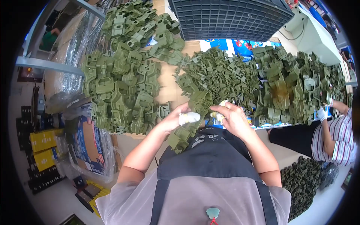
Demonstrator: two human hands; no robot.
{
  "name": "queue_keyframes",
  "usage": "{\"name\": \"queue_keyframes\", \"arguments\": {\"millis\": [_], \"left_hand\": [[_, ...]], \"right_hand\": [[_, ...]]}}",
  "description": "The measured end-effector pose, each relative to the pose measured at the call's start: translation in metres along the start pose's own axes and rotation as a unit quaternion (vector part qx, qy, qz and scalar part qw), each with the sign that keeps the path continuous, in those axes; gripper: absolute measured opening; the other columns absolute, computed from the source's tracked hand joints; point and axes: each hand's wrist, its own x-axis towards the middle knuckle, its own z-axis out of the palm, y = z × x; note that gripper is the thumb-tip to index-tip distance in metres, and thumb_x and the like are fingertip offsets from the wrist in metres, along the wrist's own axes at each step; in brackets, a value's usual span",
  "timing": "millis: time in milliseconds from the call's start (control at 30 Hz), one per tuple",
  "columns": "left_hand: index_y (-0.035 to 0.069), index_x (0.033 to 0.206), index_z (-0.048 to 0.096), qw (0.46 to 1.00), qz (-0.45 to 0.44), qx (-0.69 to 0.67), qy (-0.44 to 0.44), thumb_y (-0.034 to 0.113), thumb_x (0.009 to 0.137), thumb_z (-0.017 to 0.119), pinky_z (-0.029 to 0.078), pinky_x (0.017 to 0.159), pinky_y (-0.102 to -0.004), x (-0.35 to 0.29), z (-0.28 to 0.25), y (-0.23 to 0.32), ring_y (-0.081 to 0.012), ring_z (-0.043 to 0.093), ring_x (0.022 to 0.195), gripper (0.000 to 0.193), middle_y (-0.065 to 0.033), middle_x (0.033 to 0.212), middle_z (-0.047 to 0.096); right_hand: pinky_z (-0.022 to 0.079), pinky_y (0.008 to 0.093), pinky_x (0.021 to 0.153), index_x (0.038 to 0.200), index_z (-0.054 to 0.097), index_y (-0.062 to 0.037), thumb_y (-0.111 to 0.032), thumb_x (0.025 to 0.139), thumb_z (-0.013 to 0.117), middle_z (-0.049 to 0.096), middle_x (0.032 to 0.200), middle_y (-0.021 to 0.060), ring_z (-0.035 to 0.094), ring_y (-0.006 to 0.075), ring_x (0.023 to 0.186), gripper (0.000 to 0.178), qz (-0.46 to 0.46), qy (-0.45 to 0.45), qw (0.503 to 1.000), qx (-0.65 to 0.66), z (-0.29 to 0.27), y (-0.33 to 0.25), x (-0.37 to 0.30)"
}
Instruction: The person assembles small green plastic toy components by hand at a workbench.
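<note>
My left hand [182, 117], with a white cover on its thumb, grips a long olive-green plastic toy vehicle body [195, 125] in front of my apron. The body is tilted, its lower end close to my lap. My right hand [233, 118] is closed beside the body's upper end, its index finger pointing at that edge and touching or nearly touching it. White covers wrap some of its fingertips; what sits in its pinch is hidden. Just beyond both hands lies a heap of small olive-green plastic parts [225, 75].
Stacked green vehicle bodies lie at left [122, 90] and right [281, 86]. A black plastic crate [230, 17] stands at the back. Metal frame bars [50, 65] and wrapped cardboard [67, 56] are on the left. At far right, another person's gloved hand [321, 114] is at the table.
</note>
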Motion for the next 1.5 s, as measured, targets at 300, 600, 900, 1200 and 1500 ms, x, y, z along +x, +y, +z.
{"name": "queue_keyframes", "arguments": {"millis": [300,600,900,1200,1500], "left_hand": [[0.005,0.12,0.046,0.996,-0.052,0.075,-0.025,0.017,0.077,0.063,0.045,0.07,-0.023,-0.001,-0.001,-0.014,-0.0085,0.056,0.084,0.048,-0.0023,0.098,0.059],[0.005,0.116,0.05,0.996,-0.052,0.067,-0.03,0.013,0.078,0.063,0.046,0.066,-0.0223,-0.005,-0.005,-0.033,-0.0077,0.057,0.079,0.041,-0.0025,0.092,0.06],[0.005,0.115,0.05,0.996,-0.065,0.056,-0.031,0.011,0.079,0.064,0.046,0.071,-0.0237,-0.003,-0.015,-0.034,-0.0098,0.057,0.085,0.04,-0.0048,0.097,0.06],[0.008,0.113,0.047,0.96,0.002,-0.156,0.234,0.03,0.079,0.061,0.047,0.08,-0.0323,-0.003,-0.04,-0.037,-0.0175,0.058,0.089,0.043,-0.0062,0.098,0.058],[0.005,0.11,0.052,0.944,-0.018,-0.25,0.213,0.045,0.083,0.052,0.05,0.06,-0.0287,-0.003,-0.011,-0.037,-0.0167,0.06,0.073,0.048,-0.0092,0.098,0.061]], "right_hand": [[0.05,0.0389,0.064,0.101,0.06,-0.0074,0.006,0.059,0.052,0.059,0.081,0.0146,0.059,0.0319,0.07,0.044,-0.01,-0.1,0.993,-0.06,0.003,0.003,-0.009],[0.05,0.038,0.065,0.096,0.06,-0.006,0.002,0.065,0.054,0.06,0.079,0.0148,0.059,0.0322,0.068,0.033,-0.049,-0.085,0.995,0.032,0.021,0.02,-0.013],[0.049,0.0338,0.068,0.102,0.058,-0.0058,-0.006,0.069,0.06,0.061,0.086,0.014,0.061,0.0286,0.074,0.033,-0.023,-0.207,0.975,0.073,0.02,0.03,0.011],[0.041,0.0374,0.069,0.082,0.058,-0.0083,-0.012,0.061,0.065,0.052,0.085,0.0124,0.049,0.0272,0.086,0.023,0.068,0.113,0.947,-0.292,0.077,0.119,0.066],[0.047,0.0349,0.066,0.097,0.052,-0.0069,-0.006,0.073,0.06,0.061,0.084,0.0136,0.06,0.0283,0.076,0.025,0.179,0.055,0.982,0.032,0.012,0.051,0.047]]}}
